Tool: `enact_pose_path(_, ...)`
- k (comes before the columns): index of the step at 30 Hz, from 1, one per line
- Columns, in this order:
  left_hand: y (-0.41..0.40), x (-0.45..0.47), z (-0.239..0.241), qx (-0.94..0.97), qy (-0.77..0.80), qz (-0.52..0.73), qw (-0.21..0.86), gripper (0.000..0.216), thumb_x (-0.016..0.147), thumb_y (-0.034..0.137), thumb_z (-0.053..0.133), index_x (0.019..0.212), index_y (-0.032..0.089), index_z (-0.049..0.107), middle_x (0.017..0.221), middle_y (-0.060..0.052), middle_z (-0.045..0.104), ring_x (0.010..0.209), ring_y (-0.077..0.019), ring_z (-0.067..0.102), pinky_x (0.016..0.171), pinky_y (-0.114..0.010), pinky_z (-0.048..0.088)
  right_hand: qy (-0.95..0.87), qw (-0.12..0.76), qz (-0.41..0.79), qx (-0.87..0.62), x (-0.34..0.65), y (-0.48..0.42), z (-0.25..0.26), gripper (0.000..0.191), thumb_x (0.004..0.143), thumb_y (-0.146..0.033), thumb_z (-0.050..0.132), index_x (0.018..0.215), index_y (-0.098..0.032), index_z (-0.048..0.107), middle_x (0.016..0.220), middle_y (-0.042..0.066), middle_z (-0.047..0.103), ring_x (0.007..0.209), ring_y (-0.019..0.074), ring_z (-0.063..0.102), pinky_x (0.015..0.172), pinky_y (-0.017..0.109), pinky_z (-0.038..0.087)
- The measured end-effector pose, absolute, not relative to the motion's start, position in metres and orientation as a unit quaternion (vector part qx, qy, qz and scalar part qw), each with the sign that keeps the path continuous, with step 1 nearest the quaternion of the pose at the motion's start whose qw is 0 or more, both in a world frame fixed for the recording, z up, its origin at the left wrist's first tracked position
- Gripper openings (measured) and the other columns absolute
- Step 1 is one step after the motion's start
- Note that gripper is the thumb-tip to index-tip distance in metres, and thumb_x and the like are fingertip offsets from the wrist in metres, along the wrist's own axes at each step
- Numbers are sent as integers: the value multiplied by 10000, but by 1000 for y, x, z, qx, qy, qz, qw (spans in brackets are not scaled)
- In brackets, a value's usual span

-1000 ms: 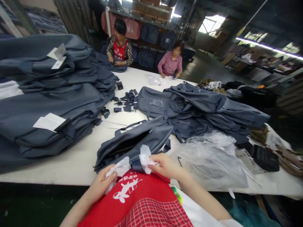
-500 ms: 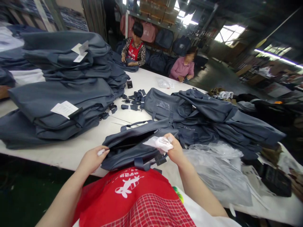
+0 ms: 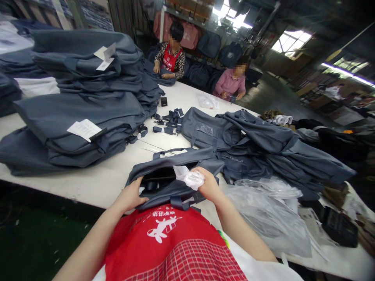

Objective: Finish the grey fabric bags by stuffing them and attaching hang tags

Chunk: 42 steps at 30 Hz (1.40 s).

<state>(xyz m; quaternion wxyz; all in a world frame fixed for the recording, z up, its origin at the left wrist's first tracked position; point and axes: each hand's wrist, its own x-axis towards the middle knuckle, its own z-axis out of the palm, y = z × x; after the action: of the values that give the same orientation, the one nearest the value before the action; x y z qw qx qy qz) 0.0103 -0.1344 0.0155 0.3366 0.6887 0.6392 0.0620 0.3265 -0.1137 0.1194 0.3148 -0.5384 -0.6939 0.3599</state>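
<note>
A dark blue-grey duffel bag [image 3: 166, 198] lies in front of me with its mouth gaping and a dark strap inside. My left hand [image 3: 131, 196] grips the left end of its mouth, thumb and forefinger spread across the edges. A bit of white shows by these fingers; what it is I cannot tell. Over the opening, my right hand [image 3: 207, 183] is closed on a crumpled sheet of thin white wrapping [image 3: 193, 179], one corner of which sticks out to the left. A dark tag [image 3: 199, 195] hangs at the bag's near side, below this hand.
Stacked bags with white tags [image 3: 84, 128] rise at the left. More bags [image 3: 211, 128] lie behind and to the right. Rolled straps [image 3: 164, 129] and a small black box [image 3: 163, 101] lie mid-table. Clear plastic bags [image 3: 263, 214] spread at right. Two people sit across the table.
My left hand has moved right, its fingers now into the bag's mouth, which gapes wider. The right hand has shifted left and slightly down with the white wrapping.
</note>
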Motion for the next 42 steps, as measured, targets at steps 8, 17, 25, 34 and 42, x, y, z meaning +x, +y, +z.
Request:
enact_pose_path(8, -155, 72, 75, 758, 490, 222, 367, 742, 789, 495, 639, 1423, 195, 396, 1380, -142, 535, 1256, -307, 526, 1066, -443, 435, -666, 243, 554, -437, 267, -127, 104, 293, 876, -424, 572, 995, -158, 596, 919, 40, 638, 826, 169, 597, 785, 279, 487)
enact_pose_path(17, -149, 69, 25, 755, 521, 241, 317, 498, 864, 312, 349, 1262, 118, 578, 1240, -158, 637, 1177, -298, 589, 1010, -431, 490, -748, 134, 506, -407, 275, -137, 104, 451, 870, -476, 621, 1183, -152, 589, 1086, 81, 645, 964, 195, 612, 869, 265, 473)
enact_pose_path(25, -138, 32, 43, 681, 645, 160, 307, 313, 757, 258, 372, 794, 224, 681, 878, -61, 720, 884, -269, 674, 805, -353, 524, -746, 255, 357, -501, 317, -132, 105, 198, 885, -298, 618, 1036, -182, 674, 1032, 69, 684, 974, 182, 629, 912, 307, 480)
enact_pose_path(34, -99, 30, 33, 678, 674, -6, 295, 678, 827, 469, 485, 1394, 109, 394, 1026, -212, 697, 921, -371, 671, 778, -434, 498, -841, -74, 267, -464, 281, -66, 78, 463, 969, -410, 452, 1334, -144, 557, 1271, 158, 614, 1204, 274, 548, 1065, 420, 377)
enact_pose_path(42, -33, 21, 16, 627, 682, 127, 354, 361, 826, 323, 467, 1100, 129, 599, 981, -116, 718, 895, -261, 686, 757, -344, 534, -795, -216, 360, -437, 258, -72, 11, 635, 791, -440, 678, 1353, -168, 562, 1255, 201, 625, 1149, 355, 600, 933, 462, 484)
